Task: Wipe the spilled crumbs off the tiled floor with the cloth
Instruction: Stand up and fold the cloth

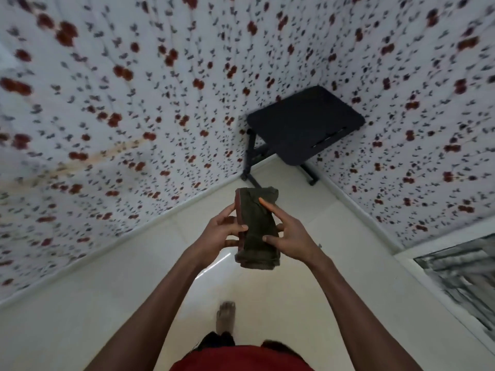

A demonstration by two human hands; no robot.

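two bare hands are held out in front of the person, at the middle of the view, and both grip a folded cloth [258, 228]. the left hand [218, 232] closes on the cloth's left edge, with the thumb lying across the front and the fingers curled behind. the right hand [288, 236] holds the right edge, its thumb pressed on the front near the bottom, and its first finger stretched up along the cloth towards the top. the cloth is dark olive green, folded into a thick upright bundle, with a reddish strip down its left side. it is up in the air between the hands, well above the floor, and touches nothing else.

both forearms are bare and reach in from the bottom corners of the view. below them is the edge of a red garment [241, 358], and one bare foot [226, 317] stands on the floor, blurred.

the floor [120, 303] is pale cream tile, glossy, with a streak of reflected light near the hands. no crumbs can be made out on it at this blur.

beyond the hands, in the corner of the room, stands a small black table [305, 124] on thin black legs. the two walls [120, 103] that meet there are white, covered in a pattern of red flowers and small dark leaves. at the right edge, low down, is a grey streaked panel [460, 274] in a white frame; what it is cannot be told.
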